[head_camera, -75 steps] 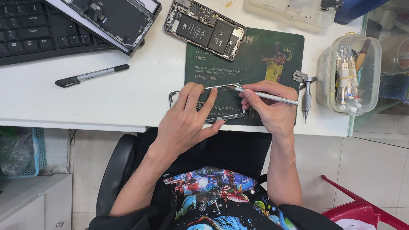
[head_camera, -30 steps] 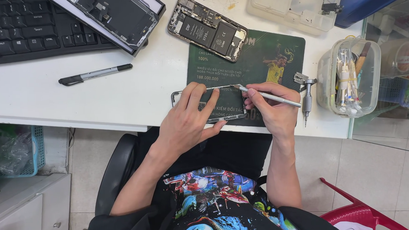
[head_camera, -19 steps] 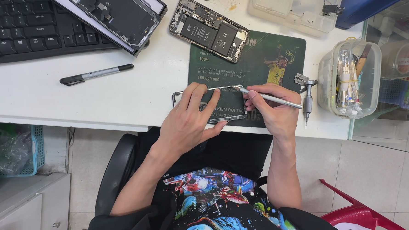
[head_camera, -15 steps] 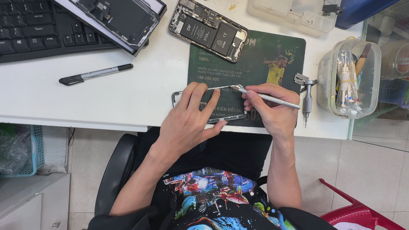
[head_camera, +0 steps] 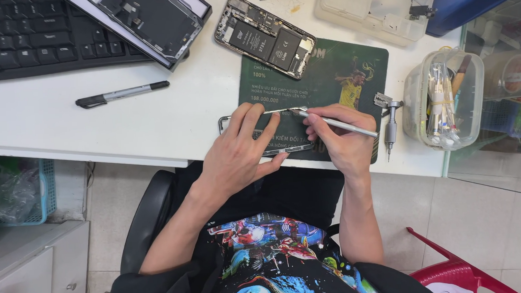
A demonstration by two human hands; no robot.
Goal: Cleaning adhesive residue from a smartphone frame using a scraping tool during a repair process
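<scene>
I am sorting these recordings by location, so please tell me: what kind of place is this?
Most likely a phone repair bench: an opened phone shows its battery, a detached screen lies on the keyboard, and a clear tub of tools stands beside the green mat.

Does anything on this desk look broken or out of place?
Yes: a phone lies at the mat's top edge with its cover off, battery and circuits bare. A separate screen panel rests tilted across the keyboard. The left hand steadies a thin frame while the right hand works it with a slim tool.
</scene>
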